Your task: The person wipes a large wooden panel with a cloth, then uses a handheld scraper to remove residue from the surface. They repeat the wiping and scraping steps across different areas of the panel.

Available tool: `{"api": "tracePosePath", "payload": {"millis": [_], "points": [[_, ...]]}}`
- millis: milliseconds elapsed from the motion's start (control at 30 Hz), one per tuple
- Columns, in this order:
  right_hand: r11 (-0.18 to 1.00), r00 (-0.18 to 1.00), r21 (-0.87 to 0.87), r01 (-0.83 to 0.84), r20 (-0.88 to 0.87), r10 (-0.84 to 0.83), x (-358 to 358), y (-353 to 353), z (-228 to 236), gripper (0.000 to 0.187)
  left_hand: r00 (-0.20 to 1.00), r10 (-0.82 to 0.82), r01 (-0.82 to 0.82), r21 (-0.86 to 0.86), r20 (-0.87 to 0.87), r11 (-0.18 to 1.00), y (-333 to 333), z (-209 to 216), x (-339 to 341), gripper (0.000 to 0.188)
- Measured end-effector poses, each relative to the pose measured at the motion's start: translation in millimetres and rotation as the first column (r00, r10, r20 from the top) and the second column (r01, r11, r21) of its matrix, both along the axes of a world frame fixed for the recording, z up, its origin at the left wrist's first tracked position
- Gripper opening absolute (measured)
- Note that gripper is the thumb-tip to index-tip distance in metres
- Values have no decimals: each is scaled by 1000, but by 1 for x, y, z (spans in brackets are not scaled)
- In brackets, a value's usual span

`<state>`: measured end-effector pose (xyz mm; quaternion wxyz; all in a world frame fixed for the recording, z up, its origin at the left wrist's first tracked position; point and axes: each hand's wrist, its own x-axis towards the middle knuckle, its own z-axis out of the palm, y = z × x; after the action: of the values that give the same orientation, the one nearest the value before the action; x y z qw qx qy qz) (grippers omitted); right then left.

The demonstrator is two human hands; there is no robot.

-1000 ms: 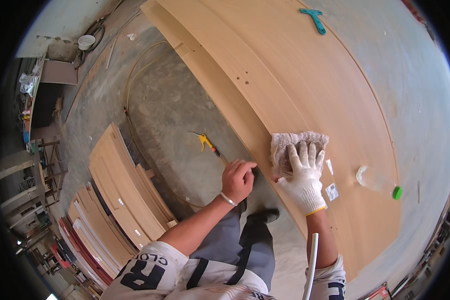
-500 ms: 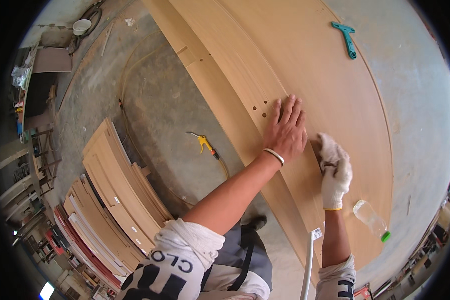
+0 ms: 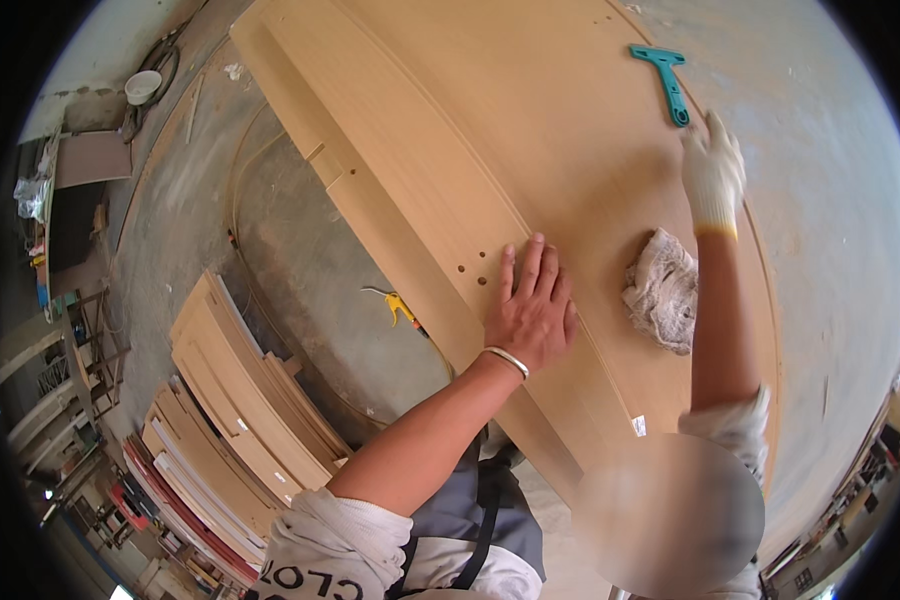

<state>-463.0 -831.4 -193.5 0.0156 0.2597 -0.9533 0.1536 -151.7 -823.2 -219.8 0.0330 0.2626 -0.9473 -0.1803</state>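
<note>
Left fingers (image 3: 549, 268) spread, holding nothing, on the wooden panel (image 3: 550, 130), gloved right fingers (image 3: 714, 128) beside the scraper (image 3: 673, 95), grip unclear; could scratch the panel if dragging the scraper edge-down.

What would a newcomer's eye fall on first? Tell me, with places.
The teal T-shaped tool stands out at upper right on the pale wooden panel, the white-gloved right hand close to its handle. A crumpled cloth lies right of centre, a yellow air gun on the floor at left.
</note>
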Motion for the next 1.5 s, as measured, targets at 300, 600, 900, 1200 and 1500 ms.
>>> {"api": "tracePosePath", "payload": {"millis": [300, 600, 900, 1200, 1500], "points": [[952, 997, 300, 59, 28, -71, -34, -82, -20, 49, 998, 17, -20, -56, -52, 998, -7, -1, 3, 43], [903, 799, -403, 150, 587, 129, 135, 111, 22, 26, 994, -103, 86, -298, -40, 951, -9, -29, 5, 46], [803, 354, -422, 421, 891, 283, 394, 426, 107, 89, 979, -191, 201, -492, 71, 847, -69, -50, 17, 38], [719, 495, 16, 695, 714, -495, 551, 802, 107, 59, 731, -656, 605, -264, -188, 751, 275, 17, 50, 57], [940, 894, 146, 308, 296, -338, 487, 1128, 109, 51, 945, -325, 310, -393, 30, 866, 493, -52, 11, 49]]}}
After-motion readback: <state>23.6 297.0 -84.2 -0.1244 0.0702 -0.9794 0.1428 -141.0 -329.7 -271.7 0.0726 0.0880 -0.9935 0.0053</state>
